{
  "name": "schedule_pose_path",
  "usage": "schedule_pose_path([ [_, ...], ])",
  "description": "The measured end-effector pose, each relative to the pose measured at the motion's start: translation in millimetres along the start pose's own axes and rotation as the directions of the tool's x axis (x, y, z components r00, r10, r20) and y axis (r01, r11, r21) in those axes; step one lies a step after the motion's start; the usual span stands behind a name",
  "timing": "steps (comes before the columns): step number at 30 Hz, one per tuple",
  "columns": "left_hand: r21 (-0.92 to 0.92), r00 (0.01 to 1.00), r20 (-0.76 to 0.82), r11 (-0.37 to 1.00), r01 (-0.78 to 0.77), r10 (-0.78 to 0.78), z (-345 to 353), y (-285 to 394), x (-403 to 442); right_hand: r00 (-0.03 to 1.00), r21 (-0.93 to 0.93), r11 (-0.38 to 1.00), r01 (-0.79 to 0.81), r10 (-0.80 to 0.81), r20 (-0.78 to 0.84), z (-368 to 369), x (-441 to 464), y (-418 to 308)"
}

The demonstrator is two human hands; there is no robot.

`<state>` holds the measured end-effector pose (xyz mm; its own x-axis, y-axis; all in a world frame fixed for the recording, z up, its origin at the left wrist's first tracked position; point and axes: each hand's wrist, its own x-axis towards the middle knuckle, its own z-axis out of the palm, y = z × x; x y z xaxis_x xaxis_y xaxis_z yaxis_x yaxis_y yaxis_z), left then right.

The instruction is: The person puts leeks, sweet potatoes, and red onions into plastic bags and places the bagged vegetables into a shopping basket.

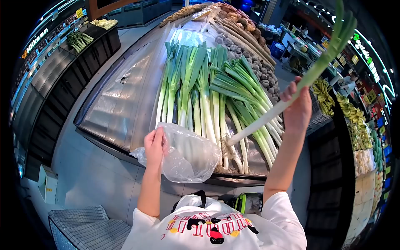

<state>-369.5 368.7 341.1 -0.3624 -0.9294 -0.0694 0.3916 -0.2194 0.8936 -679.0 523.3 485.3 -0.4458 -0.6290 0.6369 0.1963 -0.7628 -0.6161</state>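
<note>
My left hand point(155, 146) pinches the edge of a clear plastic bag point(191, 160), which hangs open in front of the display edge. My right hand point(298, 104) is wrapped round the stalk of a single leek point(266, 117). This leek slants, its green top up at the right and its root end down beside the bag's right side; whether the roots touch the bag I cannot tell. Behind the bag, several leeks point(189, 79) lie in a row on the sloping stand, with more leeks point(246, 96) fanned out to the right.
Round brown roots point(262, 71) lie behind the leeks. The metal stand point(112, 108) extends left. A checked-lined cart point(89, 227) stands at the lower left, a green and black basket point(246, 203) near my body. Bananas point(323, 96) are at the right; a person point(348, 84) is beyond.
</note>
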Motion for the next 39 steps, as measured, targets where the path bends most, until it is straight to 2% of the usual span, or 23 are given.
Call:
schedule_pose_path([
  [5, 0.129, 0.987, 0.157, 0.992, 0.001, -0.022, 43.4, 3.0, 12.8, 0.986, 0.181, 0.971, 0.155, -0.162, 0.025, -14.0, -27.0, -95.5],
  [9, 0.123, 0.94, 0.339, 0.992, -0.009, -0.034, 77.4, -11.5, 4.2, 0.973, 0.235, 0.944, 0.233, -0.227, -0.051, -2.1, -50.4, -114.9],
  [11, 0.12, 0.918, 0.393, 0.993, 0.006, -0.053, 89.6, -17.8, -2.9, 0.968, 0.124, 0.962, 0.241, -0.23, -0.099, 1.1, -63.6, -100.6],
  [15, 0.107, 0.898, 0.429, 0.993, 0.058, -0.099, 110.2, -20.7, -21.2, 0.982, -0.019, 0.991, 0.133, -0.134, -0.133, 3.5, -96.9, -38.0],
  [19, 0.094, 0.866, 0.481, 0.99, 0.105, -0.137, 123.0, -30.5, -28.4, 0.971, 0.038, 0.999, 0.02, -0.011, -0.237, 6.7, -135.8, 27.8],
  [25, 0.087, 0.852, 0.481, 0.978, 0.189, -0.208, 135.3, -36.0, -36.0, 0.971, -0.001, 0.994, -0.111, 0.109, -0.212, 7.8, -170.6, 72.2],
  [27, 0.005, 0.882, 0.447, 0.987, 0.163, -0.148, 137.3, -29.3, -37.8, 0.939, -0.149, 0.936, -0.318, 0.288, -0.19, 0.8, -177.7, 71.6],
  [29, -0.047, 0.882, 0.454, 0.986, 0.161, -0.122, 133.9, -18.6, -33.1, 0.923, -0.201, 0.908, -0.367, 0.329, -0.2, -6.8, -180.5, 63.8],
  [31, -0.109, 0.883, 0.46, 0.982, 0.153, -0.087, 126.5, -10.6, -23.7, 0.845, -0.314, 0.785, -0.534, 0.483, -0.229, -13.9, -179.3, 53.1],
  [32, -0.176, 0.881, 0.458, 0.959, 0.222, -0.121, 121.4, -8.5, -19.3, 0.833, -0.365, 0.748, -0.554, 0.507, -0.222, -24.5, -181.2, 55.4],
  [33, -0.241, 0.876, 0.457, 0.926, 0.291, -0.156, 117.1, -7.9, -16.4, 0.833, -0.373, 0.744, -0.554, 0.507, -0.224, -31.6, -180.9, 54.6],
  [35, -0.259, 0.869, 0.456, 0.905, 0.337, -0.193, 112.0, -9.7, -16.5, 0.786, -0.636, 0.512, -0.578, 0.559, -0.264, -42.2, -179.0, 50.8],
  [36, -0.246, 0.859, 0.45, 0.89, 0.383, -0.244, 109.3, -13.9, -16.2, 0.777, -0.639, 0.505, -0.581, 0.577, -0.251, -42.0, -175.9, 48.6],
  [37, -0.233, 0.846, 0.445, 0.874, 0.426, -0.293, 106.6, -17.9, -15.8, 0.772, -0.755, 0.382, -0.533, 0.584, -0.25, -44.8, -172.1, 46.9],
  [39, -0.223, 0.829, 0.482, 0.874, 0.431, -0.286, 102.4, -20.3, -18.6, 0.856, -0.874, 0.347, -0.34, 0.499, -0.135, -38.1, -161.1, 39.8],
])
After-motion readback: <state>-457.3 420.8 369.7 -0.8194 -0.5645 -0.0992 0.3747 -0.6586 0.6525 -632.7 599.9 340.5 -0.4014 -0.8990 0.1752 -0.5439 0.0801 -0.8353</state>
